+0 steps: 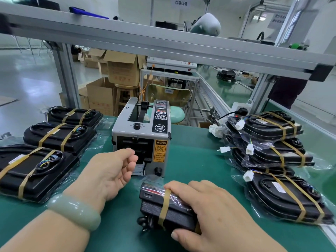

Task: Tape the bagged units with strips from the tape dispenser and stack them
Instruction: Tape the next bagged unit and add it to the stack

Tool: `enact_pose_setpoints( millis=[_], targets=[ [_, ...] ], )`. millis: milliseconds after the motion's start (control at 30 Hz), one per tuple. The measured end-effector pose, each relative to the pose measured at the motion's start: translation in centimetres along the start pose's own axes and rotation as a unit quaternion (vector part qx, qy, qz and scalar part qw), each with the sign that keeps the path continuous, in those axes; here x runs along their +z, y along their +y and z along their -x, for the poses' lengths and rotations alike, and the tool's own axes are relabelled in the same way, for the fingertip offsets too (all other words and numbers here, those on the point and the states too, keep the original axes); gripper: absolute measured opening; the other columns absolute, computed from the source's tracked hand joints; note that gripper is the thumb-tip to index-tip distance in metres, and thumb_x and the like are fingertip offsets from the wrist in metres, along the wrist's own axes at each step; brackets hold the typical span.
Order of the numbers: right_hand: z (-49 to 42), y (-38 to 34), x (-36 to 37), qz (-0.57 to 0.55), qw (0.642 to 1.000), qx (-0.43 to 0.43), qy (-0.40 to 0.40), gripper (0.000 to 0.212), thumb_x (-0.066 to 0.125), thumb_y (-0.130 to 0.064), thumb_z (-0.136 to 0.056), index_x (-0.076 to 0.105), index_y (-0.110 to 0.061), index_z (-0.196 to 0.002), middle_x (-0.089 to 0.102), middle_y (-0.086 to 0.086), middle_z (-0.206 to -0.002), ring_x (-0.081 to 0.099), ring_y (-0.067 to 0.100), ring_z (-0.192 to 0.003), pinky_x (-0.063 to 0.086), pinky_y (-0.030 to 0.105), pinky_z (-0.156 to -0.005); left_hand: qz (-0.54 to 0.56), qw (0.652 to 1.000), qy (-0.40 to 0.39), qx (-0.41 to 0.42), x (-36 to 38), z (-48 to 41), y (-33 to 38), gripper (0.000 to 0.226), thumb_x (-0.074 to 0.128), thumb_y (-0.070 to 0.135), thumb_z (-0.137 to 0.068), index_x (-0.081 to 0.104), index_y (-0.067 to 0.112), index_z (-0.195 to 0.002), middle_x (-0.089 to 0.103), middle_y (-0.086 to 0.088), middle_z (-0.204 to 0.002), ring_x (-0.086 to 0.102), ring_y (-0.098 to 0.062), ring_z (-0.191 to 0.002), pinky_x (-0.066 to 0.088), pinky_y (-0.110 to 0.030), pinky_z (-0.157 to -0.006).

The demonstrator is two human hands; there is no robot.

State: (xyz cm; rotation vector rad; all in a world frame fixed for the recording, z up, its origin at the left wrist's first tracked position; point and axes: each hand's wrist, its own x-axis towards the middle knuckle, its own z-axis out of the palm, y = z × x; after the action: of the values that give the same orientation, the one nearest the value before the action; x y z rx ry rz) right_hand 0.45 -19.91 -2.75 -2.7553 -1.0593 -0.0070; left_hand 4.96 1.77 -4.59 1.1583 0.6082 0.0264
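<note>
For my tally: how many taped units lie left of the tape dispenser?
3: far unit, middle unit, near unit cut by the frame edge. More may lie beyond it.

- Bright, even light from above on the dispenser (pixel 141 137); shadows at its foot are soft and short.
- Left of it, the floor (pixel 27 79) glares white.
- Either side, bags (pixel 241 160) throw small glints.
- Above, the beam (pixel 163 46) bows with wide-angle bend, its left end smeared.
- In front, the unit (pixel 160 210) is sharp; behind, the room goes soft.
</note>
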Motion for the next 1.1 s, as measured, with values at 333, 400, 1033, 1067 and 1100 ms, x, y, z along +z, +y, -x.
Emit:
enact_pose_setpoints(
  millis=[333,400,1033,1067,1100],
  targets=[
    [0.1,-0.2,0.2,0.009,1.000,0.004,0.003,0.072,0.055,-0.063,-0.072,0.011,-0.050,-0.128,0.044,-0.017,-0.102,0.036,0.010,-0.097,0.028,0.027,-0.078,-0.010,0.996,0.075,0.042,1.1,-1.3,0.1,0.014,0.066,0.018,-0.088,0.064,0.009,-0.077,0.065,0.002,-0.052,0.053,0.000,-0.034,0.038,-0.011,-0.032],
    [0.1,-0.2,0.2,0.014,1.000,0.005,0.004,0.072,0.055,-0.063,-0.073,0.011,-0.050,-0.128,0.044,-0.017,-0.103,0.035,0.010,-0.097,0.027,0.027,-0.078,-0.017,0.993,0.100,0.057,1.3,-1.6,-0.1,0.011,0.068,0.019,-0.086,0.064,0.010,-0.080,0.067,0.000,-0.061,0.054,-0.001,-0.035,0.039,-0.012,-0.034],
    [0.3,-0.6,1.2,0.026,0.995,0.059,0.073,0.070,0.047,-0.064,-0.073,0.008,-0.048,-0.129,0.042,-0.015,-0.099,0.036,0.014,-0.099,0.033,0.029,-0.085,0.018,0.996,-0.041,0.081,-1.3,5.2,-1.9,0.017,0.070,0.030,-0.074,0.062,0.018,-0.065,0.059,0.003,-0.054,0.051,-0.006,-0.041,0.040,-0.017,-0.037],
    [0.3,-0.6,1.2,0.027,0.995,0.060,0.074,0.071,0.047,-0.064,-0.073,0.007,-0.048,-0.129,0.043,-0.014,-0.100,0.036,0.014,-0.099,0.034,0.029,-0.086,0.000,0.994,-0.052,0.096,-1.7,6.0,-2.4,0.020,0.073,0.037,-0.065,0.066,0.018,-0.061,0.061,0.002,-0.056,0.052,-0.007,-0.043,0.042,-0.019,-0.040],
    [0.3,-0.7,1.3,0.028,0.995,0.060,0.075,0.072,0.047,-0.065,-0.073,0.006,-0.048,-0.129,0.043,-0.014,-0.101,0.036,0.014,-0.100,0.034,0.028,-0.086,-0.025,0.992,-0.049,0.114,-1.9,6.5,-2.8,0.022,0.076,0.040,-0.057,0.069,0.020,-0.057,0.062,0.002,-0.058,0.054,-0.007,-0.046,0.043,-0.021,-0.045]
  ],
)
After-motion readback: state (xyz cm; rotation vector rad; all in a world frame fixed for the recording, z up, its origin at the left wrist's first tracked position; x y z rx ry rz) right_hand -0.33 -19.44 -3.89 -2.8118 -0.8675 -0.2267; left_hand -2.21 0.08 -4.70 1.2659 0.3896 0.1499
